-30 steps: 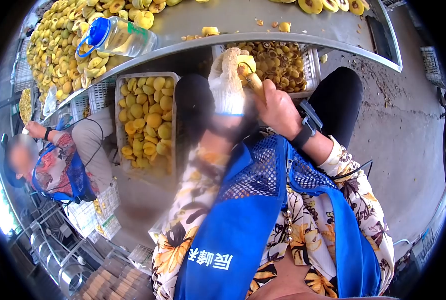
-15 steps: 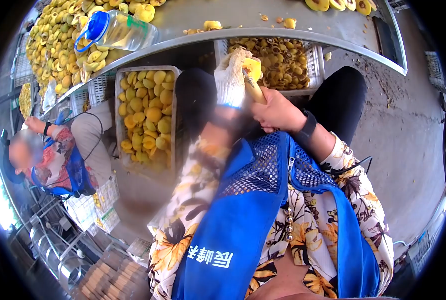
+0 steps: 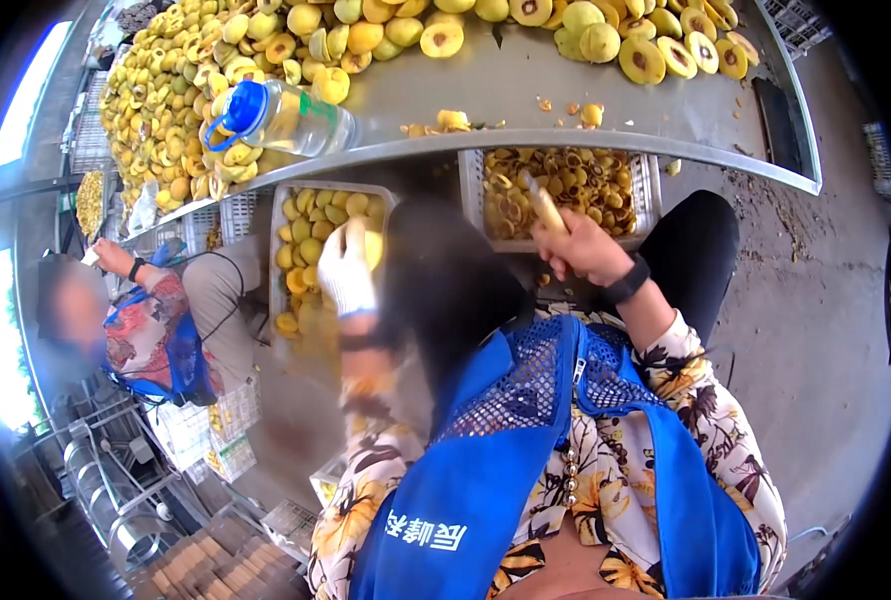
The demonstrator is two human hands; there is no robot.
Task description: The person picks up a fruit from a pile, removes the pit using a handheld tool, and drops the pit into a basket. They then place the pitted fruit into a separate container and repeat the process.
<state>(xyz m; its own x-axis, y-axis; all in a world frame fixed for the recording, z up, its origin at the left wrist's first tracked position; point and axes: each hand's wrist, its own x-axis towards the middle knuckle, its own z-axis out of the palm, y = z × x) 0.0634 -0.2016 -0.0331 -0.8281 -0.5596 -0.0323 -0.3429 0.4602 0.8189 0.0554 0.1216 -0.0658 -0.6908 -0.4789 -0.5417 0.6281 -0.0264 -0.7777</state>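
My left hand (image 3: 348,272), in a white glove and blurred, is over the crate of yellow fruit halves (image 3: 306,228) by my left knee. Its fingers are closed around a yellow fruit half (image 3: 374,247), which looks like peach. My bare right hand (image 3: 588,248) grips a wooden-handled tool (image 3: 549,212) with a short metal tip pointing up and away from me. Behind that tip, under the table edge, sits a white crate (image 3: 646,200) of hollowed brown-yellow fruit scraps.
A metal table (image 3: 526,75) spans the front, heaped with yellow fruit halves (image 3: 181,110) at left. A water bottle (image 3: 301,120) with a blue cap lies near its edge. Another person (image 3: 156,320) sits at my left. Stacked wooden blocks (image 3: 226,560) stand at lower left.
My left hand has moved left and down, away from my right hand, to the crate of halves with the fruit. The tool has parted from the fruit. The view has tilted upward.
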